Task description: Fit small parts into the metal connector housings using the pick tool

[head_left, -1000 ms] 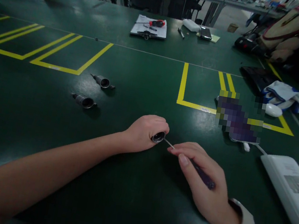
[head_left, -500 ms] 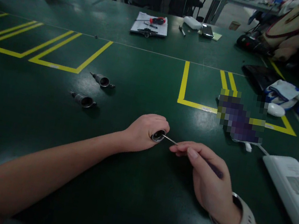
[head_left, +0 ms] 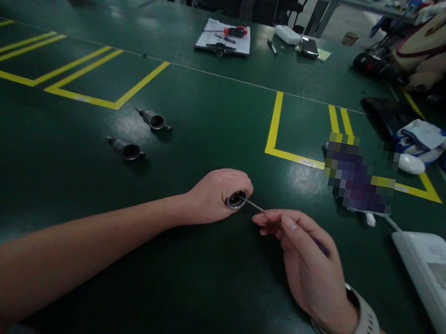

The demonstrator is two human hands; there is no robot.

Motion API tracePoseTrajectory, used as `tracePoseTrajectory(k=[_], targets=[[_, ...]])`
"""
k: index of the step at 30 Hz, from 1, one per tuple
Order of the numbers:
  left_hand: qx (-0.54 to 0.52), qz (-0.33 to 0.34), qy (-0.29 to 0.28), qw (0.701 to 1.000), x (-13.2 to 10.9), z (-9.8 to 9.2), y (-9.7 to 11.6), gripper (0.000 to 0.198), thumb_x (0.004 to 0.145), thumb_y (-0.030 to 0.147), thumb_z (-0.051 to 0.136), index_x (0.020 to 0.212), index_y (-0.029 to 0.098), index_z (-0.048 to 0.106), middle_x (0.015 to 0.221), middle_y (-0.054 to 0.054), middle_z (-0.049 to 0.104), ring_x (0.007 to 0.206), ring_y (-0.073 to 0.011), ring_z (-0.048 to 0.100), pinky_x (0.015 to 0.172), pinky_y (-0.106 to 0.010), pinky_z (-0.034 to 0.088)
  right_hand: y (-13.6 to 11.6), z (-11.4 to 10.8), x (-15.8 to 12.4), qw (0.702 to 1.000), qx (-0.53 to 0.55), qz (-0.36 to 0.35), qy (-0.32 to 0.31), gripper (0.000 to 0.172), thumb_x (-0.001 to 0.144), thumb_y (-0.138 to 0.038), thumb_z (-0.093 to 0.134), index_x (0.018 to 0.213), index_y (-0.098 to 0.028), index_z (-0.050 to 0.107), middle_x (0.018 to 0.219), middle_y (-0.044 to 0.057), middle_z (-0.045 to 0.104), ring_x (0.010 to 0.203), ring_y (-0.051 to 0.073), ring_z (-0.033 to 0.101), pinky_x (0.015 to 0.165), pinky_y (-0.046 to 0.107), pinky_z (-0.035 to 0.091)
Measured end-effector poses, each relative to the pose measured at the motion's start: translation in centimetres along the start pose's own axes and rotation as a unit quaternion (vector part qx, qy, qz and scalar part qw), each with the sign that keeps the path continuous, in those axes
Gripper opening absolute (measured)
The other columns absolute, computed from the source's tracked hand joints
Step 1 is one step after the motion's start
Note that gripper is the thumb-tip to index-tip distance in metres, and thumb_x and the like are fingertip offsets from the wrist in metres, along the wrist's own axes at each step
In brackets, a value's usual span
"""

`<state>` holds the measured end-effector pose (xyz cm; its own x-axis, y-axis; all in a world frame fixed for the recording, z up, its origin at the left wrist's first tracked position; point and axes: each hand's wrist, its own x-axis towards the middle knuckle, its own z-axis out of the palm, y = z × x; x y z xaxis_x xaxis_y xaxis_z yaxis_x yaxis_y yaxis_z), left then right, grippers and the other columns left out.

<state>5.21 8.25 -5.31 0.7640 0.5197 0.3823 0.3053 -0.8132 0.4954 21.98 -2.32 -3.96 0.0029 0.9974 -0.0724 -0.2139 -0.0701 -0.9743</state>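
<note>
My left hand (head_left: 214,197) is wrapped round a dark metal cylindrical part (head_left: 237,199), its hollow round mouth turned toward my right. A thin-shafted screwdriver (head_left: 257,206) is pinched in my right hand (head_left: 306,256), its dark handle partly showing behind the fingers. The shaft's tip reaches into the part's open mouth; what it touches inside is hidden. Two similar hollow metal parts, a nearer one (head_left: 127,150) and a farther one (head_left: 155,120), lie on their sides to the left on the green table (head_left: 170,273).
Yellow tape frames (head_left: 273,124) mark the table. To the right lie a blurred-out phone (head_left: 354,179), a white power bank (head_left: 432,290), a white oval object (head_left: 411,164) and white-and-blue gloves (head_left: 428,143). A clipboard (head_left: 204,41) bearing a red-and-black screwdriver (head_left: 235,31) lies at the back.
My right hand has shifted slightly left and up, and the screwdriver tip sits a little farther into the part's mouth. My left hand has barely moved.
</note>
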Motion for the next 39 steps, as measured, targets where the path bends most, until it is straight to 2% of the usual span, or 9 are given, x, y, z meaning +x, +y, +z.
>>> tracePoseTrajectory(k=[3, 6, 12, 15, 20, 24, 32, 36, 39], targets=[[0.015, 0.002, 0.000, 1.000, -0.03, 0.06, -0.01, 0.010, 0.077, 0.010, 0.048, 0.068, 0.015, 0.051, 0.064, 0.001, 0.053, 0.060, -0.0110, 0.049, 0.058, -0.023, 0.039, 0.30, 0.00, -0.46, 0.996, -0.081, -0.036, 0.003, 0.017, 0.087, -0.027, 0.053, 0.091, -0.025, 0.069, 0.094, 0.003, 0.069, 0.091, 0.018, 0.060, 0.081, 0.033, 0.045], [0.026, 0.011, -0.007, 1.000, -0.04, 0.03, 0.08, 0.011, 0.076, 0.010, 0.047, 0.068, 0.015, 0.051, 0.064, 0.000, 0.054, 0.060, -0.0117, 0.049, 0.057, -0.024, 0.039, 0.42, -0.02, -0.64, 0.993, -0.115, -0.034, -0.014, 0.017, 0.087, -0.028, 0.054, 0.093, -0.025, 0.069, 0.095, 0.002, 0.068, 0.091, 0.017, 0.060, 0.081, 0.032, 0.045], [-0.010, 0.011, -0.003, 1.000, 0.00, -0.15, 0.21, 0.012, 0.076, 0.008, 0.046, 0.068, 0.015, 0.050, 0.063, 0.001, 0.053, 0.060, -0.0107, 0.049, 0.059, -0.023, 0.040, -0.13, 0.06, 0.00, 0.999, 0.013, 0.036, -0.025, 0.019, 0.087, -0.026, 0.052, 0.089, -0.020, 0.069, 0.093, 0.006, 0.070, 0.089, 0.018, 0.061, 0.078, 0.032, 0.046], [-0.026, 0.011, 0.000, 1.000, 0.03, -0.17, 0.21, 0.012, 0.076, 0.008, 0.048, 0.067, 0.015, 0.050, 0.063, 0.002, 0.052, 0.059, -0.0100, 0.049, 0.058, -0.022, 0.039, -0.16, 0.14, 0.14, 0.998, 0.049, 0.045, -0.020, 0.019, 0.087, -0.025, 0.051, 0.088, -0.019, 0.069, 0.093, 0.006, 0.070, 0.089, 0.018, 0.061, 0.077, 0.031, 0.047], [-0.001, 0.000, 0.005, 1.000, 0.03, -0.08, 0.15, 0.011, 0.077, 0.011, 0.048, 0.068, 0.015, 0.051, 0.063, 0.001, 0.052, 0.059, -0.0106, 0.049, 0.058, -0.022, 0.039, 0.33, 0.10, -0.36, 0.999, -0.029, -0.021, 0.004, 0.017, 0.087, -0.026, 0.053, 0.091, -0.023, 0.069, 0.093, 0.004, 0.069, 0.090, 0.019, 0.061, 0.080, 0.033, 0.046], [0.019, 0.010, -0.004, 1.000, 0.00, -0.05, 0.19, 0.011, 0.077, 0.011, 0.047, 0.068, 0.015, 0.051, 0.063, 0.000, 0.053, 0.059, -0.0116, 0.049, 0.058, -0.024, 0.039, 0.36, 0.12, -0.73, 0.995, -0.094, -0.023, -0.013, 0.017, 0.087, -0.027, 0.054, 0.095, -0.024, 0.069, 0.096, 0.004, 0.068, 0.092, 0.020, 0.060, 0.082, 0.035, 0.044], [-0.016, 0.005, 0.000, 1.000, 0.03, -0.17, 0.28, 0.013, 0.077, 0.009, 0.048, 0.066, 0.015, 0.050, 0.062, 0.002, 0.052, 0.059, -0.0103, 0.048, 0.058, -0.022, 0.040, -0.33, 0.17, 0.18, 0.997, 0.044, 0.064, -0.023, 0.020, 0.087, -0.026, 0.051, 0.086, -0.019, 0.069, 0.093, 0.007, 0.070, 0.087, 0.019, 0.061, 0.076, 0.033, 0.047], [-0.013, 0.001, 0.011, 1.000, 0.03, -0.04, 0.20, 0.012, 0.077, 0.009, 0.049, 0.066, 0.016, 0.049, 0.061, 0.003, 0.051, 0.057, -0.0096, 0.047, 0.057, -0.021, 0.039, -0.12, 0.27, 0.02, 0.998, 0.051, 0.042, -0.003, 0.020, 0.087, -0.027, 0.050, 0.086, -0.020, 0.069, 0.091, 0.006, 0.070, 0.087, 0.019, 0.061, 0.074, 0.032, 0.046], [0.006, -0.002, 0.016, 1.000, -0.02, 0.05, 0.10, 0.011, 0.076, 0.009, 0.049, 0.067, 0.016, 0.049, 0.062, 0.003, 0.051, 0.057, -0.0099, 0.047, 0.057, -0.022, 0.039, 0.16, 0.24, -0.38, 1.000, -0.003, 0.007, 0.010, 0.019, 0.087, -0.028, 0.052, 0.089, -0.022, 0.070, 0.092, 0.004, 0.070, 0.088, 0.019, 0.061, 0.076, 0.033, 0.045]])
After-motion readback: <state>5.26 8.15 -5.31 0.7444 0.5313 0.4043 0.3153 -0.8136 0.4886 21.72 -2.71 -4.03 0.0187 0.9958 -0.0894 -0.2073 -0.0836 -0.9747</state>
